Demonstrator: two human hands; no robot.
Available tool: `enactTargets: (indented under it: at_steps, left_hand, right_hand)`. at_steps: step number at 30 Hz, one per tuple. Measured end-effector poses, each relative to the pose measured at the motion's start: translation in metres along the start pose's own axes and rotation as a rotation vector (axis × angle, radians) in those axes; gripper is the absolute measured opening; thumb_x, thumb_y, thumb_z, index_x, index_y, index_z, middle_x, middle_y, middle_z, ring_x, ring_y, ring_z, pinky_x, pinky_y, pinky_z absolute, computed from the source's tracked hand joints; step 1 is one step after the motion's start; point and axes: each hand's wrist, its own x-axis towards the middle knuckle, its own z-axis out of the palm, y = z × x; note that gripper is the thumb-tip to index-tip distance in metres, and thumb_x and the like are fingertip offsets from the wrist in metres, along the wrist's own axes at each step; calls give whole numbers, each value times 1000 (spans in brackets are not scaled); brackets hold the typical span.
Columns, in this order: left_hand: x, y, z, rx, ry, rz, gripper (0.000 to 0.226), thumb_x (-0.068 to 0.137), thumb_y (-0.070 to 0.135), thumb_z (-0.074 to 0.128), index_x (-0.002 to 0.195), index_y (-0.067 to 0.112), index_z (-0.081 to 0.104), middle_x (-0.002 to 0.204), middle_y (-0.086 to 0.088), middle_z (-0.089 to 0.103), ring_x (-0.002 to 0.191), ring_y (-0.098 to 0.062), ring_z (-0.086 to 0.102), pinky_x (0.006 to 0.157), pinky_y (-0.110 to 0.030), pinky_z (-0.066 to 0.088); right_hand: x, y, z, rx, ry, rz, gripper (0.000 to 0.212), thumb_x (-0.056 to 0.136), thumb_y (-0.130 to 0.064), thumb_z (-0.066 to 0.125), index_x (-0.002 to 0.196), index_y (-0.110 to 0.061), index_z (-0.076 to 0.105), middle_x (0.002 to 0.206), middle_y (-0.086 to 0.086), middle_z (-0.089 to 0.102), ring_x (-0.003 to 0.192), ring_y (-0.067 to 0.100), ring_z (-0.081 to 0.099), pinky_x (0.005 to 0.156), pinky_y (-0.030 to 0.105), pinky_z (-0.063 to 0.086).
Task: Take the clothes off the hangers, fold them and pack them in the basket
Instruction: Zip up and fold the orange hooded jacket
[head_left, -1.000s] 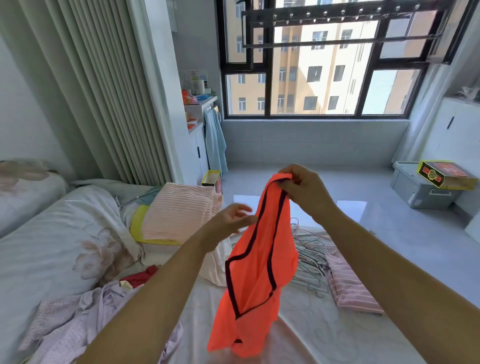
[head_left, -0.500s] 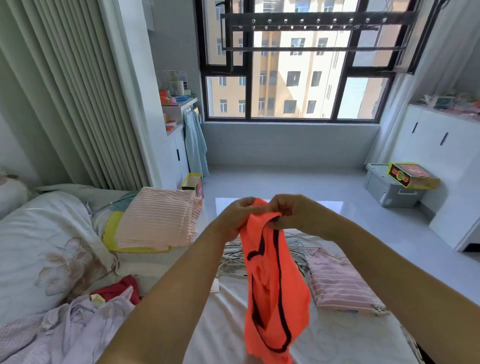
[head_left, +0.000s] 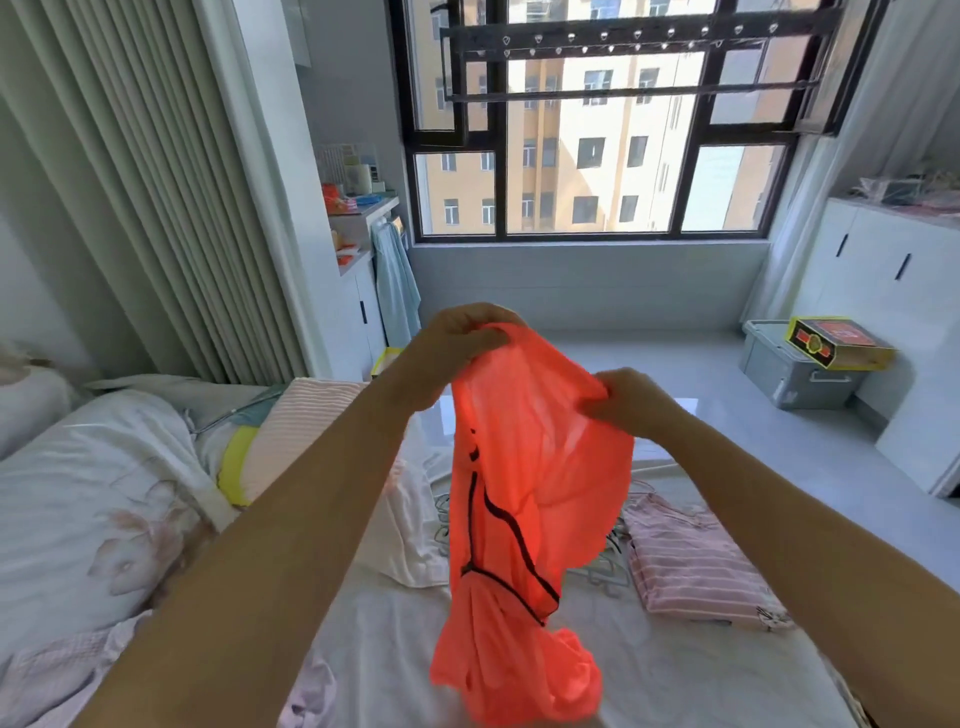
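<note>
1. Orange garment (head_left: 524, 483) hangs in the air above the bed (head_left: 670, 670), held up in front of me; thin, see-through fabric, bright orange with black piping lines running down the left half.
2. Top edge stretched between both hands, lower part bunched and drooping, bottom hem close to the sheet.
3. My left hand (head_left: 457, 338) pinches the upper left corner, fingers curled over the fabric, held higher than the other hand.
4. My right hand (head_left: 631, 402) grips the right edge, fingers clenched on a fold of the cloth.
5. Folded pink striped piece (head_left: 696, 571) lies on the bed to the right, below the garment; wire hangers (head_left: 608, 574) partly hidden behind the orange cloth, just beside it.
6. Another pink striped stack (head_left: 306, 415) sits on the left by the pillow (head_left: 98, 499).
7. Grey storage box (head_left: 789, 379) stands on the floor at right, well apart.
</note>
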Motion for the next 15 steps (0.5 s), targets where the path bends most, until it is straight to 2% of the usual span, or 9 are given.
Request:
enactTargets:
  at_steps: [2,4,5,6,8,10,11,13,15]
  left_hand:
    - [-9,-9,-19,114,43,-9,34,87,0,53,75,27,70,72,14,65,68,-10,52,59,-19,39]
    - [-18,-20,-32,218,90,-44,37,87,-2,52,73,28,69,68,16,65,61,-5,50,54,-16,35]
    - [-22,-25,-36,236,115,-57,35,87,-3,53,75,26,68,69,15,65,58,0,50,53,-13,35]
    - [-27,-29,-38,236,149,-65,33,88,-3,53,77,25,67,72,13,64,57,4,51,53,-11,36]
    - [-35,-39,-43,193,203,-86,28,87,-2,55,79,23,65,73,10,61,56,4,51,56,-12,38]
    - [-45,-54,-49,85,136,-145,16,82,6,65,84,22,65,70,11,60,57,1,51,57,-15,40]
    - [-51,-62,-50,1,59,-191,14,77,14,70,87,21,65,71,10,61,59,-1,53,57,-15,42]
    - [-61,-83,-46,-122,-68,-315,26,72,29,74,93,18,64,76,5,62,61,-6,58,57,-17,49]
    - [-70,-105,-34,-124,-95,-397,16,85,20,64,100,13,60,82,-3,61,62,-8,60,58,-21,52]
  right_hand:
    - [5,7,-17,-192,170,51,14,85,-24,60,73,-17,58,93,13,61,91,29,59,68,29,37]
    - [8,11,-33,-284,318,56,16,84,-27,63,86,-12,63,100,14,58,97,33,56,77,34,42]
    - [11,13,-39,-300,339,53,20,83,-28,65,90,-9,62,101,16,56,97,34,55,79,36,43]
    - [13,12,-44,-251,324,54,20,83,-27,66,87,-8,59,98,17,55,94,33,55,79,37,44]
    - [13,7,-50,37,235,76,20,88,-18,59,74,-11,47,81,13,52,76,26,50,67,34,42]
    - [12,-1,-52,324,189,84,21,90,-9,49,71,-13,42,69,5,42,64,18,40,56,27,33]
    - [11,-8,-54,367,218,51,16,91,-8,46,75,-11,44,68,3,41,62,16,38,54,26,31]
    - [5,-30,-61,328,297,-55,6,91,-8,45,89,-7,51,74,2,44,65,13,41,58,27,32]
    - [0,-56,-69,264,350,-181,14,90,-8,47,101,-3,56,88,4,49,78,16,47,66,25,32]
